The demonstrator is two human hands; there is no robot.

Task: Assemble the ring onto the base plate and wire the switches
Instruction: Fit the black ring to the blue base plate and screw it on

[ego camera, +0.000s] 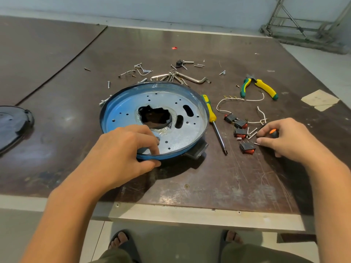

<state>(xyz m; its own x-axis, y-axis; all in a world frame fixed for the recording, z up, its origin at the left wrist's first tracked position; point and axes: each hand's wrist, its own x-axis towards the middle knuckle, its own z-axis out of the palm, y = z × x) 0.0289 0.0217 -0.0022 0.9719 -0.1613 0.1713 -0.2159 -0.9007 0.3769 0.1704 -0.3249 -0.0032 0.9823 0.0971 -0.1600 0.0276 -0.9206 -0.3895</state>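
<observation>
- While the left hand pinches the near edge of the blue ring, thumb outside and fingers curled over onto the base plate, the ring sits around that plate mid-table.
- Right hand is curled round a small orange-and-black tool, fingertips down on a loose screw just beside the nearest rocker switch.
- The switches lie off to the plate's right with the white wires. Looks to me like no wiring is done yet.
- Risk imo: that screw is tiny, so a sloppy pinch could flick it in among the switches. Ease off the left grip and the ring might shift on the plate, throwing the holes off.
- Further back: yellow-green screwdriver, pliers, hex keys.
- No brand or writing I can read anywhere.
</observation>
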